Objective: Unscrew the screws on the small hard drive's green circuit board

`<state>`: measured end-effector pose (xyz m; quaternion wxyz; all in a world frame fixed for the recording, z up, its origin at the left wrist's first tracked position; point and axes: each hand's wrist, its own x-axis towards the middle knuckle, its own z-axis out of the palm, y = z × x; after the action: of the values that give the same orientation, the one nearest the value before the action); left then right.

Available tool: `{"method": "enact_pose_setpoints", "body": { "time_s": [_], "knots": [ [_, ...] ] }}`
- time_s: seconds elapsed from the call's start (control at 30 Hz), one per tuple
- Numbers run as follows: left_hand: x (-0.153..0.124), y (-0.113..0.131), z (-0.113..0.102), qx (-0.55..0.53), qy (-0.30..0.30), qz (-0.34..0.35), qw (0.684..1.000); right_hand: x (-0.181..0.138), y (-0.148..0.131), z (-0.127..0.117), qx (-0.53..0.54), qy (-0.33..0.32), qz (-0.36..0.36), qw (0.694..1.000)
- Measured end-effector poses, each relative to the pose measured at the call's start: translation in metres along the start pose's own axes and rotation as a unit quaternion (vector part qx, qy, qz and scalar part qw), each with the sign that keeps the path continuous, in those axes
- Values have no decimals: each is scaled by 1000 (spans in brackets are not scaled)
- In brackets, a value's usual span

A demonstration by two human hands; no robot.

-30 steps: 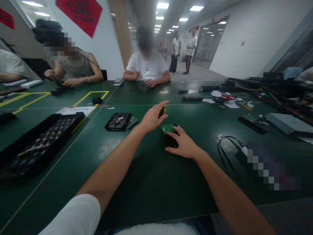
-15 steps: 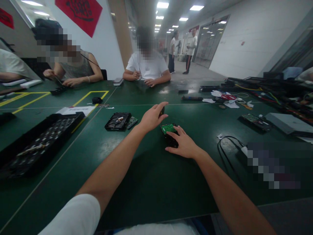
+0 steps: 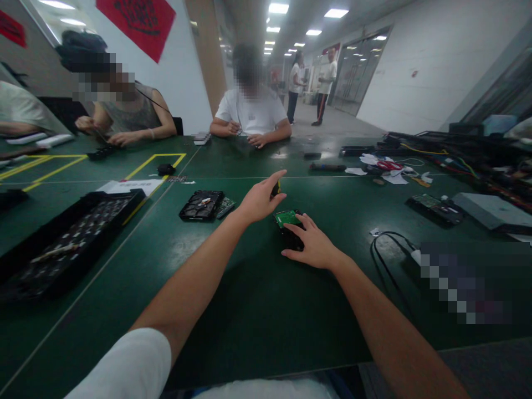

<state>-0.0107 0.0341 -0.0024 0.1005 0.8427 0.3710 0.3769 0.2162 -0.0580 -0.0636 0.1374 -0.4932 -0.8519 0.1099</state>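
A hard drive (image 3: 287, 218) with a green circuit board facing up lies on the green table in front of me. My right hand (image 3: 312, 244) grips it from the right, its fingers over the board and the black casing. Just above its far left corner is my left hand (image 3: 262, 198), index finger and thumb stretched forward. Between them shows a bit of a black-and-yellow tool (image 3: 276, 188); the palm hides most of it, and its tip cannot be made out. To the left lie another black drive (image 3: 201, 205) and a loose circuit board (image 3: 225, 207).
A long black tray (image 3: 83, 238) with small parts stands at the left. On the right are a cable (image 3: 376, 249), another drive (image 3: 434, 209), a grey box (image 3: 490, 210) and heaped wires (image 3: 465, 158). Two people (image 3: 251, 116) (image 3: 128, 113) sit across the table.
A yellow part of the tool now shows beside my left index finger. Both hands and the hard drive stay practically in place.
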Motion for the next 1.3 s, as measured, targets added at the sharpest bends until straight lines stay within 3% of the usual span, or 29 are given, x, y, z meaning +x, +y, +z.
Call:
{"method": "enact_pose_setpoints", "body": {
  "time_s": [0.13, 0.37, 0.67, 0.97, 1.3],
  "knots": [
    [0, -1, 1, -86, -31, 22, 996, 0, -1, -1, 4, -6, 2, 1000],
    [2, 0, -2, 27, -9, 8, 1000, 0, -1, -2, 0, -6, 3, 1000],
    [0, 0, 1, 67, 11, -43, 997, -1, -2, -2, 5, -5, 2, 1000],
    [1, 3, -1, 17, 15, 5, 1000, 0, 1, 0, 7, 1, -3, 1000],
    [2, 6, -2, 11, 22, 1, 1000, -1, -3, -3, 10, -5, 4, 1000]
  ]
}}
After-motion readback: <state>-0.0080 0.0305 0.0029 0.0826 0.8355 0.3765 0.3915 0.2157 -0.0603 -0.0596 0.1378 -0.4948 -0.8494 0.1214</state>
